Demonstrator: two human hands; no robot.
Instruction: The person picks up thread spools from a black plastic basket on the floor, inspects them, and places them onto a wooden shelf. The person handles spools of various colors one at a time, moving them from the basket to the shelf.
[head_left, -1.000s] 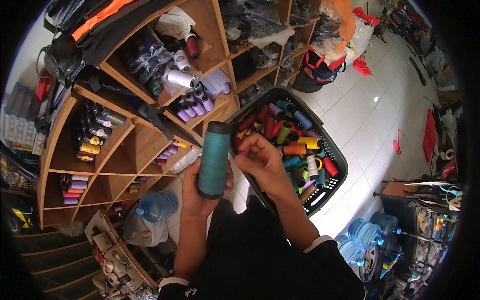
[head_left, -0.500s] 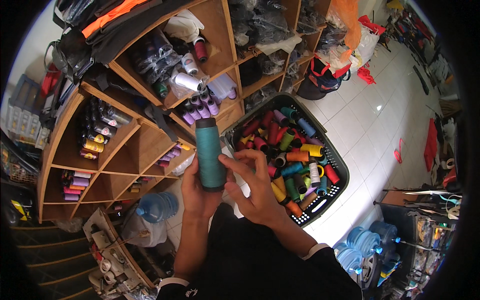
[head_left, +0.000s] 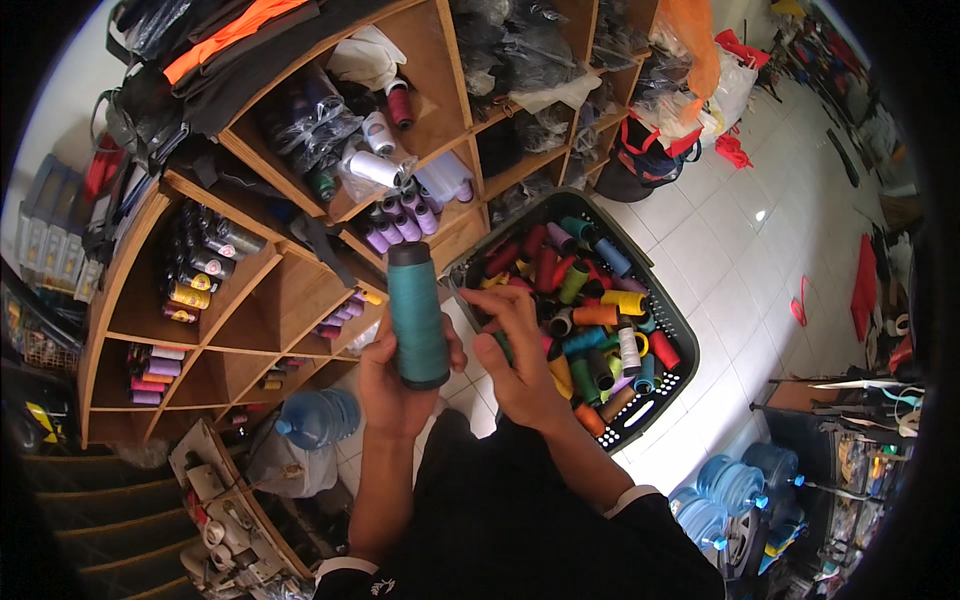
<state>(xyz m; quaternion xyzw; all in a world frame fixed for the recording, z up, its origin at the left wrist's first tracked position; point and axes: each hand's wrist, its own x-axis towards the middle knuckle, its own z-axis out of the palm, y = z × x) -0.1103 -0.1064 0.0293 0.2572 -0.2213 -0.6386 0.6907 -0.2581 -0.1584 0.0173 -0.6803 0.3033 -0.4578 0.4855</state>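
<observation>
My left hand (head_left: 392, 385) is wrapped round the lower part of a large teal thread spool (head_left: 418, 320) with dark ends, holding it nearly upright. Just to its right, my right hand (head_left: 520, 365) is raised with thumb and fingers apart, not touching the spool; whether a fine thread hangs from it is too small to tell. Beyond the right hand stands a dark green perforated basket (head_left: 672, 300) full of thread spools in many colours, such as a red spool (head_left: 663, 349) and a white-grey spool (head_left: 629, 350).
Wooden cubby shelves (head_left: 290, 245) rise ahead and to the left, holding purple spools (head_left: 405, 215), white spools (head_left: 375, 168) and plastic-wrapped goods. Large blue water bottles (head_left: 730, 482) stand at lower right, another water bottle (head_left: 318, 416) at lower left. Bags (head_left: 650, 150) sit on the tiled floor (head_left: 740, 270).
My right hand has drawn away from the teal spool, its fingers no longer touching the side. The spool, still in my left hand, has shifted slightly down.
</observation>
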